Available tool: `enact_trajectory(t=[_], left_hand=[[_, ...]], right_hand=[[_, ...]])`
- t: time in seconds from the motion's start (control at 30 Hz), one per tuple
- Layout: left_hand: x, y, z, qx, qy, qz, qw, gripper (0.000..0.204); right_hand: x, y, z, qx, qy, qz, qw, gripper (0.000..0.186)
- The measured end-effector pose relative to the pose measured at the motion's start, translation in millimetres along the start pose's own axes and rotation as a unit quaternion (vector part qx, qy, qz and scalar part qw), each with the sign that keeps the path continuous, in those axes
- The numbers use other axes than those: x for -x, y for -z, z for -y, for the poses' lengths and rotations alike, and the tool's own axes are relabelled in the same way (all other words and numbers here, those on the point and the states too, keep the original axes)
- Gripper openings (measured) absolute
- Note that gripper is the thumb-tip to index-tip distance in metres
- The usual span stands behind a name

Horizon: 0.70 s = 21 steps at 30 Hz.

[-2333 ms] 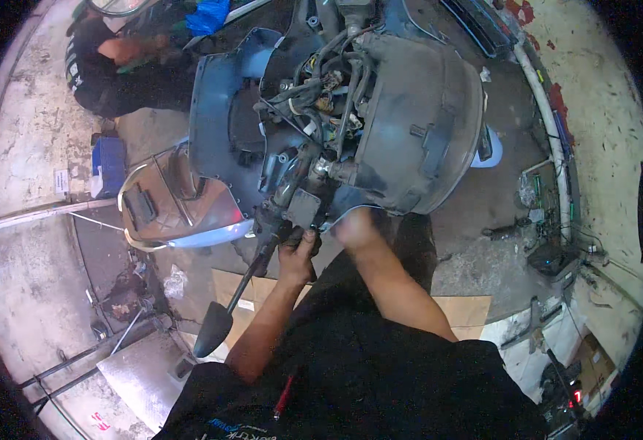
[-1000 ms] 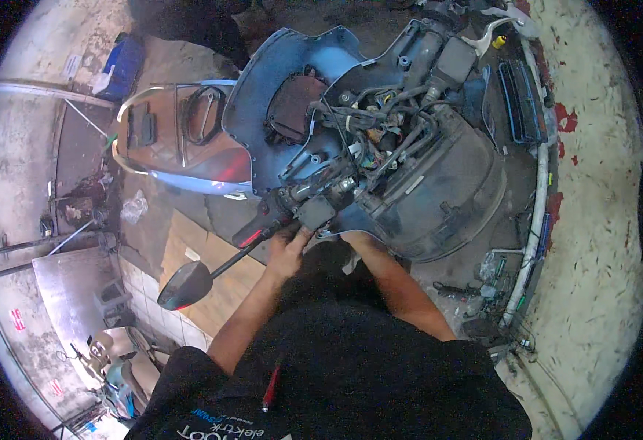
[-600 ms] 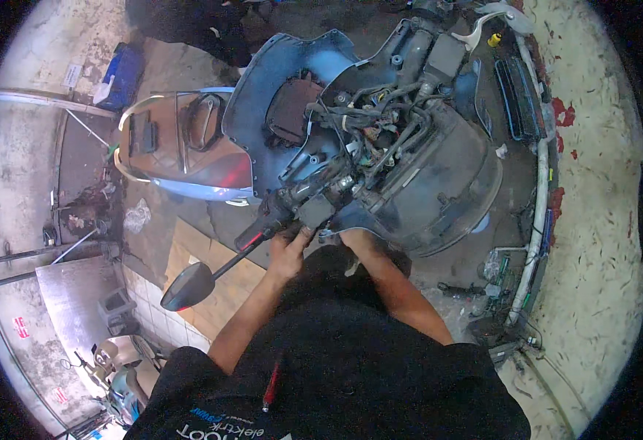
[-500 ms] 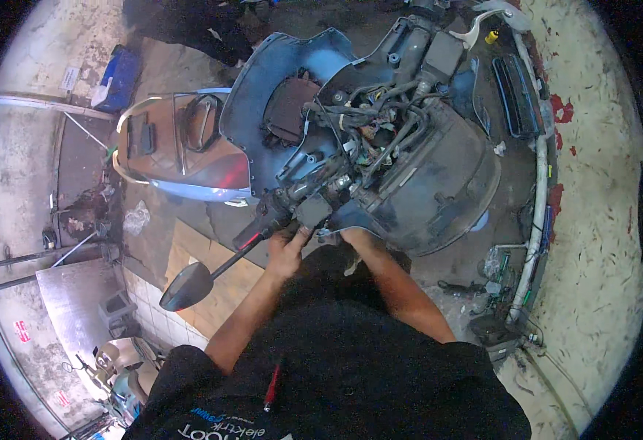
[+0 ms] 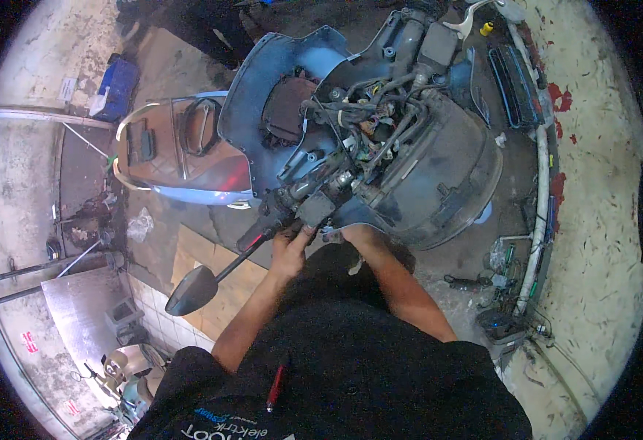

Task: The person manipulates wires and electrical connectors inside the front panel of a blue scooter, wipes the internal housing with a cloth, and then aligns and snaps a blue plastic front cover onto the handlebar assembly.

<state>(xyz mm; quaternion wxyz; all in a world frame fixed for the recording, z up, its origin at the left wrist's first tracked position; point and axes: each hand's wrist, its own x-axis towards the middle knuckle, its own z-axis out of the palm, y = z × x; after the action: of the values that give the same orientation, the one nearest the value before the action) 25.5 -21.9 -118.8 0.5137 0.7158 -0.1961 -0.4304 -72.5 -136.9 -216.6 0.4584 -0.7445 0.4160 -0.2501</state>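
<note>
- Two bare hands work at the stripped front of a scooter (image 5: 409, 161), whose cover is off so that a tangle of cables (image 5: 376, 128) shows.
- Left hand (image 5: 290, 249) sits under the handlebar switch housing (image 5: 314, 209), its fingers (image 5: 301, 233) curled narrowly up against the housing; whether they pinch a small part cannot be told.
- Right hand (image 5: 358, 236) lies just beside it, pressed against the lower rim of the grey headlight shell (image 5: 439, 183); its fingers are hidden, so their state cannot be told.
- From the housing a mirror (image 5: 191, 290) on its thin stem (image 5: 244, 257) sticks out toward the person's left, over flattened cardboard (image 5: 204, 257) on the floor.
- Behind the scooter's front panel lies a loose reddish body panel (image 5: 182, 158).
- Risk, as a judgement: the hands are crowded under the housing, so a slip could drop a small fastener into the cabling or onto the cluttered floor; a hard tug could strain a cable, or the forearm could knock the mirror stem.
</note>
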Motion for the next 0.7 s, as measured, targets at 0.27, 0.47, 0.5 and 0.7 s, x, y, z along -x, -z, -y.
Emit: enact_trajectory(t=[0.27, 0.47, 0.5, 0.7], left_hand=[[-2.3, 0.4, 2.1, -0.013, -0.004, -0.008, 1.0, 0.023], [-1.5, 0.2, 4.1, 0.01, 0.002, -0.007, 1.0, 0.025], [-2.4, -0.2, 3.7, 0.014, -0.003, -0.005, 1.0, 0.023], [-2.2, 6.4, 9.0, -0.017, -0.008, 0.005, 1.0, 0.027]], right_hand=[[10.1, -7.8, 2.3, -0.088, -0.068, -0.045, 0.993, 0.017], [22.3, -1.4, 19.8, 0.222, 0.009, 0.041, 0.974, 0.019], [21.2, -8.2, 8.6, 0.201, 0.069, -0.045, 0.976, 0.017], [8.9, 4.0, 16.0, 0.205, 0.134, -0.032, 0.969, 0.019]])
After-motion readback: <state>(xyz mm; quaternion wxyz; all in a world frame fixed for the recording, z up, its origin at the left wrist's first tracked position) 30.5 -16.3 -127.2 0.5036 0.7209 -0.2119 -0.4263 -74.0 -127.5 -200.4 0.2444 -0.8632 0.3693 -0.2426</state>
